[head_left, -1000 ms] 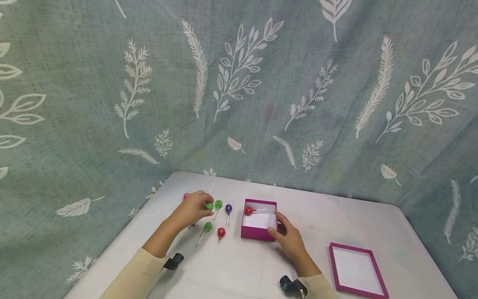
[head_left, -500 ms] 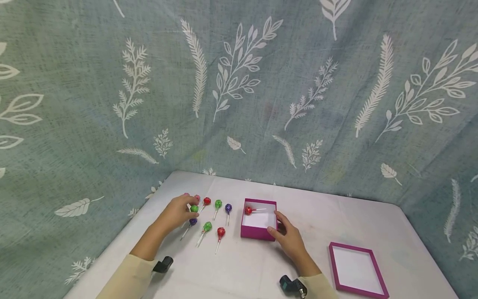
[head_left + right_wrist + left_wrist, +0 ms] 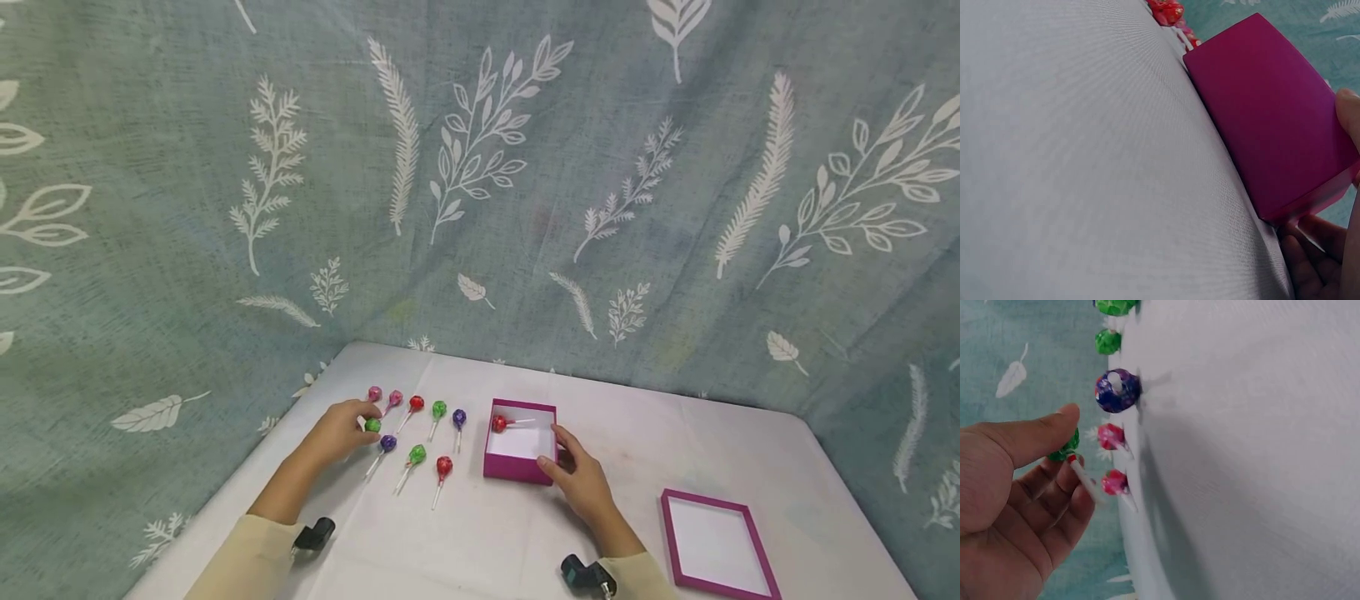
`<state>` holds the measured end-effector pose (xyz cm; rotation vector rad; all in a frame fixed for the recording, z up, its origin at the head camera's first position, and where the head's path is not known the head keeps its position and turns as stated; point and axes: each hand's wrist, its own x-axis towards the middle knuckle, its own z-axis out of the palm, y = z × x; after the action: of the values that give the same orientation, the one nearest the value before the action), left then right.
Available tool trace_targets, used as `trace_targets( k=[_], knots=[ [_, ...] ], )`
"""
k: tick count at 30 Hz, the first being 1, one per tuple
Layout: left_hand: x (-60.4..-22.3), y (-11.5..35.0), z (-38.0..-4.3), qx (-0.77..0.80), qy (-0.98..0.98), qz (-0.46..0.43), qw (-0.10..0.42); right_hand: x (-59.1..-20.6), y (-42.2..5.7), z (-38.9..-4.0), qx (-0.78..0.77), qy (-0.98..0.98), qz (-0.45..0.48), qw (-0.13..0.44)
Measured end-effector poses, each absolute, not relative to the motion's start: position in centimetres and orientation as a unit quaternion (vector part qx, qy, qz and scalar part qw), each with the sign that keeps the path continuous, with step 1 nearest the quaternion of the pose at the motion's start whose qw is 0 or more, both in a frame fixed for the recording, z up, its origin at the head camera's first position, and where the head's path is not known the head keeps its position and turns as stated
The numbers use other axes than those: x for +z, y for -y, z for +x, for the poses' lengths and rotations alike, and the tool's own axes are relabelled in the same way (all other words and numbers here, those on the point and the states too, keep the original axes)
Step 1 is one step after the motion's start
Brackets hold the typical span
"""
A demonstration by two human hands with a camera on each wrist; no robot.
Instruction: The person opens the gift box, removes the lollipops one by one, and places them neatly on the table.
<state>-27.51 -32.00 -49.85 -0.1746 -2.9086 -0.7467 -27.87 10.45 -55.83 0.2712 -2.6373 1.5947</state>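
My left hand (image 3: 339,432) pinches a green lollipop (image 3: 1071,447) by its wrapped head between thumb and fingers, its white stick pointing down. Close by on the cloth are a purple lollipop (image 3: 387,443) and two pink lollipops, one of them (image 3: 394,398) just past the fingertips. With thumb on the near side and fingers at the right side, my right hand (image 3: 583,482) holds the corner of a magenta box (image 3: 517,469). Inside that topless box, a red lollipop (image 3: 499,424) lies against the left wall, stick to the right.
Between my left hand and the box lie more lollipops: red (image 3: 444,467), green (image 3: 416,455), another green (image 3: 438,409), purple (image 3: 459,417) and red (image 3: 416,403). The magenta-rimmed lid (image 3: 675,542) lies inside-up at the right. A leaf-patterned curtain (image 3: 480,208) hangs behind the white-covered table (image 3: 465,550).
My left hand has moved left across the lollipops with the green one in its fingers, uncovering the pink, red and purple ones. The right hand has stayed at the box.
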Motion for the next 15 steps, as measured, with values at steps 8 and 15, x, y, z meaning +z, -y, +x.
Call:
trace_targets(
  k=[8,15],
  knots=[
    [-50.5,32.7,-27.4,-0.264,0.962,-0.051,0.051,-56.1,-10.5,-28.0,0.514,0.853,0.088,0.028],
    [-51.2,33.4,-27.7,-0.262,0.964,-0.032,0.033,-56.1,-10.5,-28.1,0.516,0.851,0.094,0.028]
  ],
)
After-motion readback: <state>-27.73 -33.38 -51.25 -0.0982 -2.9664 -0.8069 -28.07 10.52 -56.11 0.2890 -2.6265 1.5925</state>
